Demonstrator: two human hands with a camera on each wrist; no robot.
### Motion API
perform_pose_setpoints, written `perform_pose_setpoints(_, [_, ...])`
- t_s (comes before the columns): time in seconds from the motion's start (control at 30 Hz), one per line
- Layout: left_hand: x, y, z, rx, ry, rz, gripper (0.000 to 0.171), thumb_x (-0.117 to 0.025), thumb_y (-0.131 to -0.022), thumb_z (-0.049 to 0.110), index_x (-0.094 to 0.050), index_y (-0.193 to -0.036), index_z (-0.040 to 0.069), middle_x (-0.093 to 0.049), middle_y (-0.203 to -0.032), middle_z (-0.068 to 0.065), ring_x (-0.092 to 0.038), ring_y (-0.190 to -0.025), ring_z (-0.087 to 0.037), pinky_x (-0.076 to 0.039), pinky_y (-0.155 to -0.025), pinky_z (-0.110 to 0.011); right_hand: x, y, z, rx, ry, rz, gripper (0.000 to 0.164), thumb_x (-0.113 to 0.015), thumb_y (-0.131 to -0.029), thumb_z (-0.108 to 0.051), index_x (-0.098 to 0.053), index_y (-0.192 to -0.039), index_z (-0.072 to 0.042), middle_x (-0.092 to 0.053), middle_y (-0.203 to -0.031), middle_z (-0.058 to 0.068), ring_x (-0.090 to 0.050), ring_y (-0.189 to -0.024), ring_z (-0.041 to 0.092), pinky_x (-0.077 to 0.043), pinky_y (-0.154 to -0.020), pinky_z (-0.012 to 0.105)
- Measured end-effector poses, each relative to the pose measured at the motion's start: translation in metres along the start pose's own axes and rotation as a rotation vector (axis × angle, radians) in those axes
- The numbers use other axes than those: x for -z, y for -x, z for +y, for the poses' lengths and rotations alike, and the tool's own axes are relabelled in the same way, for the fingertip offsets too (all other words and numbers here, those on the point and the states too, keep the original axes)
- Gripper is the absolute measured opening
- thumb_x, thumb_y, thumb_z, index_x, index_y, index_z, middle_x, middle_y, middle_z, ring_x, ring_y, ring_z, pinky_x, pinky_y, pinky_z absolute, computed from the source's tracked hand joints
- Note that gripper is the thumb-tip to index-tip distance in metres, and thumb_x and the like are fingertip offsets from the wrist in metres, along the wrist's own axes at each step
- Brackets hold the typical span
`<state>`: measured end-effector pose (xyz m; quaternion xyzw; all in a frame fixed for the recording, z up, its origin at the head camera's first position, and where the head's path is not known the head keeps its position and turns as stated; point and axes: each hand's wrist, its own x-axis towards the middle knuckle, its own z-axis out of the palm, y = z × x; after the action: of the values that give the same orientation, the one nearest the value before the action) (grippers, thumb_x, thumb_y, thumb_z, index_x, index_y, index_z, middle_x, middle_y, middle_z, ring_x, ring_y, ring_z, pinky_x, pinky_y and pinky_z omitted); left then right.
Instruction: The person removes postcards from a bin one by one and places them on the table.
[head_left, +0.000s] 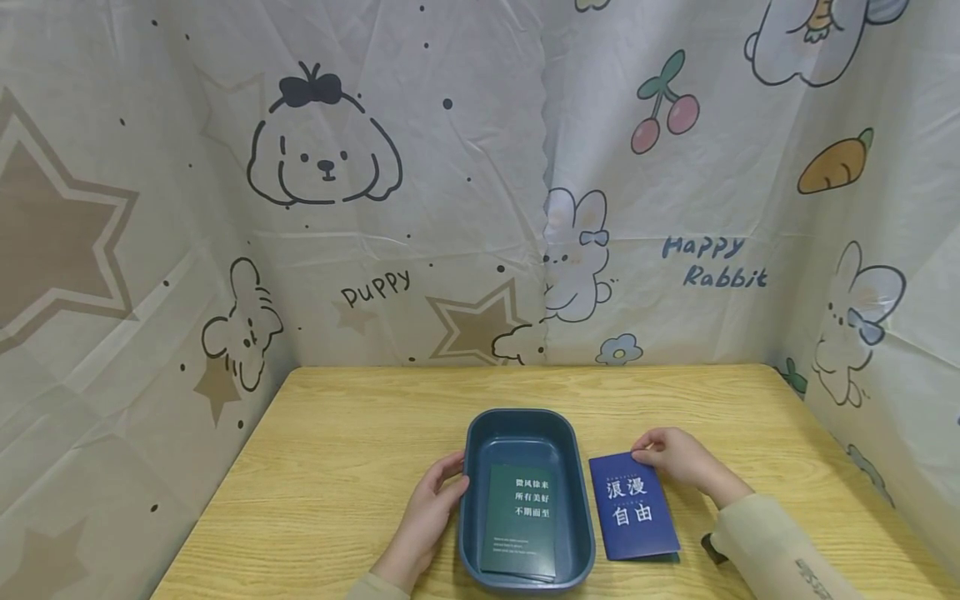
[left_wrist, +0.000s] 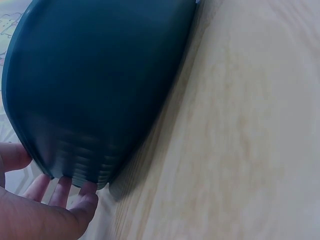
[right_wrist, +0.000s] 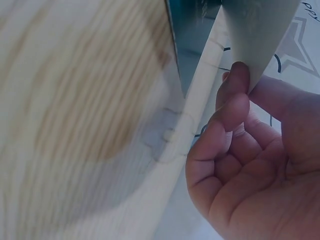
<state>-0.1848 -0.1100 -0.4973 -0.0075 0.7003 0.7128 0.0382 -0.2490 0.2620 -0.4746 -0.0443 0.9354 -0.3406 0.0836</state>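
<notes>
My left hand [head_left: 431, 512] holds the left side of a deep blue plastic tray [head_left: 471, 550], thumb at the rim; in the left wrist view its bent fingers [left_wrist: 62, 190] lie against the outer wall. Inside the tray lies a green booklet [head_left: 517, 533] with white print. To the tray's right, my right hand [head_left: 678, 457] pinches the top right corner of a blue booklet [head_left: 633, 533] between thumb and fingers. In the right wrist view the pinched corner [right_wrist: 257, 40] shows its pale underside. A green edge [head_left: 666, 558] peeks out beneath the blue booklet's lower right corner.
Everything stands on a yellow wood-grain table [head_left: 337, 467]. A pale curtain [head_left: 450, 208] with cartoon prints hangs behind it and along both sides. A small dark object [head_left: 712, 548] shows by the right sleeve [head_left: 776, 546].
</notes>
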Motion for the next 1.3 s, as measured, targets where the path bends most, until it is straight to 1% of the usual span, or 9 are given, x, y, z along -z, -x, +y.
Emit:
perform_pose_setpoints(0.2, [0.0,-0.001,-0.001,0.003,0.003,0.002,0.045,-0.054,-0.095,0.016,-0.045,-0.137,0.002,-0.047,-0.14,-0.023,-0.036,-0.131,-0.033,-0.037,-0.107,-0.051,-0.001,-0.002,0.0,0.023,0.053,0.012,0.014,-0.067,-0.086,-0.019,-0.069,-0.09,-0.006,-0.064,-0.077,0.003,-0.053,-0.071,0.016,-0.047,-0.065,0.034])
perform_pose_setpoints(0.43, [0.0,0.0,-0.001,-0.004,0.014,0.002,0.046,-0.054,-0.095,0.014,-0.045,-0.138,0.001,-0.046,-0.14,-0.023,-0.035,-0.131,-0.033,-0.037,-0.108,-0.051,-0.005,-0.003,0.001,0.053,0.122,0.049,0.009,-0.07,-0.083,-0.017,-0.068,-0.084,-0.008,-0.061,-0.071,0.002,-0.051,-0.066,0.015,-0.046,-0.063,0.034])
perform_pose_setpoints(0.57, [0.0,-0.001,-0.001,-0.005,0.015,0.0,0.046,-0.053,-0.095,0.014,-0.045,-0.138,0.001,-0.047,-0.14,-0.024,-0.035,-0.131,-0.034,-0.037,-0.108,-0.051,-0.007,-0.003,0.002,0.061,0.148,0.061,0.01,-0.072,-0.081,-0.017,-0.066,-0.082,-0.008,-0.061,-0.071,0.001,-0.051,-0.066,0.015,-0.047,-0.063,0.035])
perform_pose_setpoints(0.8, [0.0,-0.002,-0.002,0.009,0.011,0.005,0.044,-0.055,-0.094,0.015,-0.047,-0.136,0.003,-0.048,-0.139,-0.021,-0.037,-0.129,-0.031,-0.038,-0.107,-0.05,-0.008,-0.002,-0.001,0.056,0.199,0.07,0.011,-0.072,-0.08,-0.017,-0.066,-0.081,-0.008,-0.062,-0.073,0.002,-0.052,-0.068,0.016,-0.05,-0.066,0.038])
perform_pose_setpoints(0.9, [0.0,-0.002,-0.002,0.013,0.011,0.005,0.044,-0.055,-0.094,0.016,-0.048,-0.136,0.003,-0.048,-0.139,-0.021,-0.037,-0.129,-0.031,-0.038,-0.107,-0.05,-0.008,-0.002,-0.002,0.063,0.215,0.077,0.011,-0.073,-0.08,-0.016,-0.066,-0.079,-0.008,-0.061,-0.072,0.001,-0.051,-0.066,0.015,-0.049,-0.065,0.038])
perform_pose_setpoints(1.13, [0.001,-0.002,-0.001,0.014,0.01,-0.004,0.045,-0.054,-0.095,0.017,-0.047,-0.136,0.003,-0.048,-0.139,-0.021,-0.037,-0.13,-0.031,-0.038,-0.107,-0.05,-0.012,-0.005,0.0,0.043,0.244,0.089,0.012,-0.074,-0.079,-0.017,-0.064,-0.076,-0.01,-0.059,-0.069,0.001,-0.05,-0.063,0.015,-0.047,-0.062,0.034])
perform_pose_setpoints(1.3, [0.001,-0.002,-0.001,0.017,0.011,-0.01,0.045,-0.054,-0.095,0.017,-0.046,-0.137,0.003,-0.048,-0.139,-0.021,-0.037,-0.129,-0.032,-0.037,-0.107,-0.051,-0.013,-0.004,-0.001,0.051,0.27,0.095,0.013,-0.074,-0.078,-0.017,-0.064,-0.075,-0.011,-0.059,-0.069,0.001,-0.05,-0.064,0.016,-0.047,-0.062,0.036])
